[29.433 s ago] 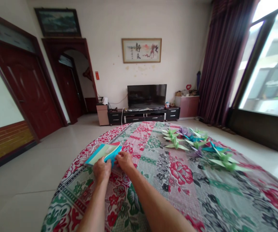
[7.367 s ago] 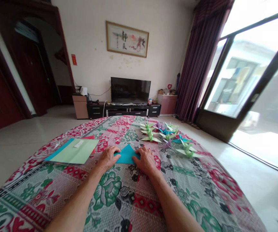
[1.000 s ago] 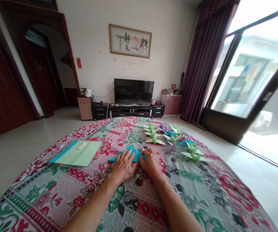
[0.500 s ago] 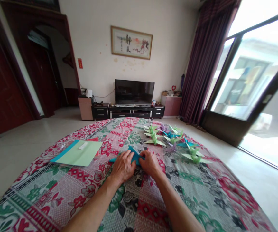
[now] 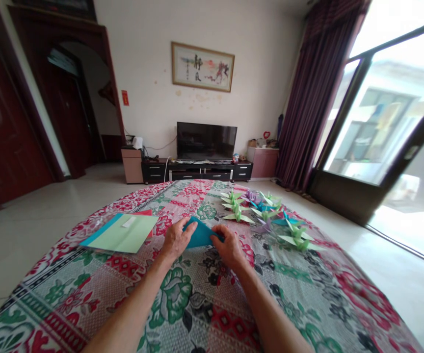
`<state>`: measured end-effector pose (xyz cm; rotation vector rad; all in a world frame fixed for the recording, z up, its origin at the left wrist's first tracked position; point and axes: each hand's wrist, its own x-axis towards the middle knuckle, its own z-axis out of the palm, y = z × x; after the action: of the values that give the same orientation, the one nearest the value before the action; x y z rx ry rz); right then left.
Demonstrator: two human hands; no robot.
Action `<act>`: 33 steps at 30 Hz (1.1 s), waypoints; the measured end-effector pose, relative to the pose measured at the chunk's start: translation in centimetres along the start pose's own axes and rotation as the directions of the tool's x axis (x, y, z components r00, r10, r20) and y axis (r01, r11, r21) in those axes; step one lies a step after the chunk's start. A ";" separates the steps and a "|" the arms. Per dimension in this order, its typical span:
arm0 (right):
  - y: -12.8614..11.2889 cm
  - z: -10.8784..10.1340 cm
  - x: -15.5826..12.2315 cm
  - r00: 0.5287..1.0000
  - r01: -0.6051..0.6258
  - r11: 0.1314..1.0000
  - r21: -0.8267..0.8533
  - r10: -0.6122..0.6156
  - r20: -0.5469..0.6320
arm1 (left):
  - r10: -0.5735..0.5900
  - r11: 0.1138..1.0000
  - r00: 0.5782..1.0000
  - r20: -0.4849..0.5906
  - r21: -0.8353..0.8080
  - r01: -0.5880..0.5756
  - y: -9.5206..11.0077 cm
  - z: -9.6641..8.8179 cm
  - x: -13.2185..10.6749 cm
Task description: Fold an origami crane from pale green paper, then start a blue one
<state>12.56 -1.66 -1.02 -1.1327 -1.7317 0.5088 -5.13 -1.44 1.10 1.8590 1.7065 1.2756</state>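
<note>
A folded teal paper triangle (image 5: 199,235) lies on the flowered tablecloth (image 5: 197,304) between my two hands. My left hand (image 5: 175,239) presses its left edge, thumb and fingers closed on the paper. Its right corner is pinched by my right hand (image 5: 228,244). The paper's lower edge is hidden behind my fingers.
A stack of colored paper sheets (image 5: 120,233), pale green on top, lies to the left. Several folded paper cranes (image 5: 267,215) in green, teal and purple sit at the right back of the round table. Beyond are a television (image 5: 206,141), a cabinet and a large window.
Since a second ago my hands have spread apart and the teal paper now shows as a smaller triangle between them. Earlier still, I took it from the stack at the left.
</note>
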 end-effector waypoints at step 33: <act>0.9 -0.7 0.2 0.869 -0.411 0.398 0.820 0.443 0.221 | -0.059 0.940 0.997 -0.040 -0.339 0.042 0.4 -0.6 0.6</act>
<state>13.55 -1.13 -1.26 -0.7885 -0.8531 1.4819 -5.39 -1.18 1.98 1.5861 1.4372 1.4962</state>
